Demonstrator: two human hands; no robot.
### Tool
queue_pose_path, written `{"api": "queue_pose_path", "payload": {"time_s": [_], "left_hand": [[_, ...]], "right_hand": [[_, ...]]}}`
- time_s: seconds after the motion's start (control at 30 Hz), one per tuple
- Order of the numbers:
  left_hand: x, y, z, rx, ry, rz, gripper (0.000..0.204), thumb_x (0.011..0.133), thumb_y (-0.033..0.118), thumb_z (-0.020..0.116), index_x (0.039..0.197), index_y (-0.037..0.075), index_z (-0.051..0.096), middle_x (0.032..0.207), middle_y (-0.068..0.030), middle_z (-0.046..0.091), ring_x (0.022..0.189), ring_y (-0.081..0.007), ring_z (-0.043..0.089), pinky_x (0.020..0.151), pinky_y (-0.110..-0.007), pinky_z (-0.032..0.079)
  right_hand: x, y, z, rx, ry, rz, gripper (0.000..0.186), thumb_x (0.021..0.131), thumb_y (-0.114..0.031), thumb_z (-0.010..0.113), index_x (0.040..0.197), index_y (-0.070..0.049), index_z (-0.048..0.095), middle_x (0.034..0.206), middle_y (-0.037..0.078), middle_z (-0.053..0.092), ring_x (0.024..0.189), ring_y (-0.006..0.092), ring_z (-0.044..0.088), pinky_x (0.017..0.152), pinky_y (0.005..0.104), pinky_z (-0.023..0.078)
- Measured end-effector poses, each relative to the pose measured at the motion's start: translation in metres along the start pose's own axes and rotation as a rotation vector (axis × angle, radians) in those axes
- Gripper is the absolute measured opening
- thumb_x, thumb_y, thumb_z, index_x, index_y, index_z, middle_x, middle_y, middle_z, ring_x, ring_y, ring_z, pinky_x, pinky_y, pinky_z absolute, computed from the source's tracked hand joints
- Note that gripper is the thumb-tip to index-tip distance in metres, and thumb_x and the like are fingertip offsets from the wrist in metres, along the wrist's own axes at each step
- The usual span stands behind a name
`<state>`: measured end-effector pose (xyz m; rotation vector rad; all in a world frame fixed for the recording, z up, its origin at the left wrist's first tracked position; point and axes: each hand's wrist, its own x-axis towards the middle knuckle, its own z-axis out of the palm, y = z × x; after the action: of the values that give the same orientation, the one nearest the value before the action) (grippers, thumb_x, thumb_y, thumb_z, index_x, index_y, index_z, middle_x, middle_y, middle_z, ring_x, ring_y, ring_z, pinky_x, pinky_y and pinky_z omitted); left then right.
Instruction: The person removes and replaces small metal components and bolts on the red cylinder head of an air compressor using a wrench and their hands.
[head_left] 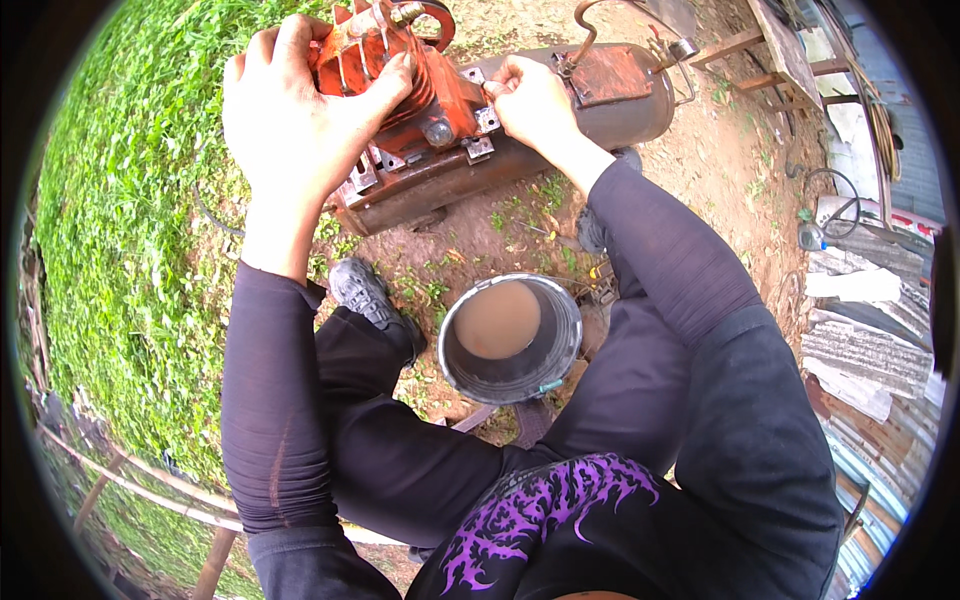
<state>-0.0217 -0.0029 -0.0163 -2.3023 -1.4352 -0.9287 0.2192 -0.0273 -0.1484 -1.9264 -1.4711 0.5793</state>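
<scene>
An orange, worn air compressor pump (432,95) with cooling fins sits on metal brackets on top of a rusty brown cylindrical tank (500,165). My left hand (300,105) wraps over the pump's left side, thumb on the fins and fingers over the far side. At the pump's right foot, beside a slotted metal bracket (486,121), my right hand (530,100) is closed in a pinch. Whatever lies between those fingertips is hidden. Part of a dark wheel (440,22) shows behind the pump.
A black bucket (571,320) of murky brown water stands between my legs. Bent pipes (585,30) and a reddish plate (610,75) top the tank's right end. Grass lies left; corrugated sheets (865,350) and a wooden frame (775,60) are at the right.
</scene>
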Motion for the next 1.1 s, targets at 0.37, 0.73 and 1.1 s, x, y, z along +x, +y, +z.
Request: {"api": "queue_pose_path", "payload": {"time_s": [0.37,0.73,1.1], "left_hand": [[0.001,0.007,-0.004,-0.014,-0.022,-0.050,0.060,0.072,0.057,0.085,0.105,0.010,0.068,0.105,-0.0090,0.068,0.103,-0.0307,0.062,0.093,-0.044,0.051],[0.001,0.007,-0.004,0.023,-0.059,-0.057,0.056,0.074,0.055,0.085,0.103,0.010,0.068,0.104,-0.0097,0.067,0.101,-0.0315,0.063,0.094,-0.044,0.049],[0.002,0.005,0.000,0.004,-0.050,-0.046,0.069,0.064,0.061,0.082,0.104,0.007,0.069,0.100,-0.0138,0.065,0.099,-0.0328,0.061,0.091,-0.045,0.052]], "right_hand": [[-0.012,-0.003,0.001,0.105,0.003,0.071,0.017,0.087,-0.018,0.075,0.085,-0.004,0.066,0.079,0.017,0.070,0.077,0.0320,0.070,0.072,0.0434,0.052],[-0.016,-0.005,0.003,0.110,0.011,0.025,0.013,0.091,-0.016,0.069,0.088,-0.004,0.065,0.078,0.016,0.069,0.078,0.0339,0.069,0.073,0.0461,0.052],[-0.015,-0.008,0.003,0.133,0.009,0.062,0.018,0.094,-0.018,0.073,0.088,-0.004,0.063,0.074,0.011,0.068,0.070,0.0206,0.066,0.070,0.0368,0.051]]}}
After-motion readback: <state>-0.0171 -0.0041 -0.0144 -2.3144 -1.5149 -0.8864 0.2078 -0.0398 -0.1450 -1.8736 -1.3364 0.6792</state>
